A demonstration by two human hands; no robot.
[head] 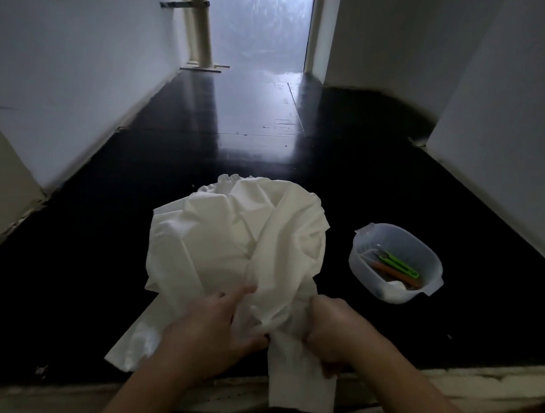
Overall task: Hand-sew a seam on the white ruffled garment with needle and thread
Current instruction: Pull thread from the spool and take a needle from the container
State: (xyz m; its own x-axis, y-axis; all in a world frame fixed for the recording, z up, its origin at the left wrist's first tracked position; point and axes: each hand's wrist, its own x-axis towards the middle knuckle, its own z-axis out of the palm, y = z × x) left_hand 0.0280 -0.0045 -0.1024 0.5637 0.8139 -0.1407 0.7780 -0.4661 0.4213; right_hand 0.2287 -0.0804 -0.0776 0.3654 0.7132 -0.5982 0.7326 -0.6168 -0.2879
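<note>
A crumpled white garment [232, 239] lies in a heap on the dark table [80, 277], its ruffled edge at the far side. My left hand [208, 331] grips a fold of the cloth at the near end of the heap. My right hand [333, 331] is clenched round another bunch of the same cloth just to the right, and a strip of fabric hangs down over the table's front edge between my hands. No needle or thread shows in either hand.
A translucent plastic tub [395, 263] stands to the right of the garment, holding green thread snips [398, 264], an orange tool and something white. White walls close in on both sides. The table's worn front edge [86, 398] runs along the bottom.
</note>
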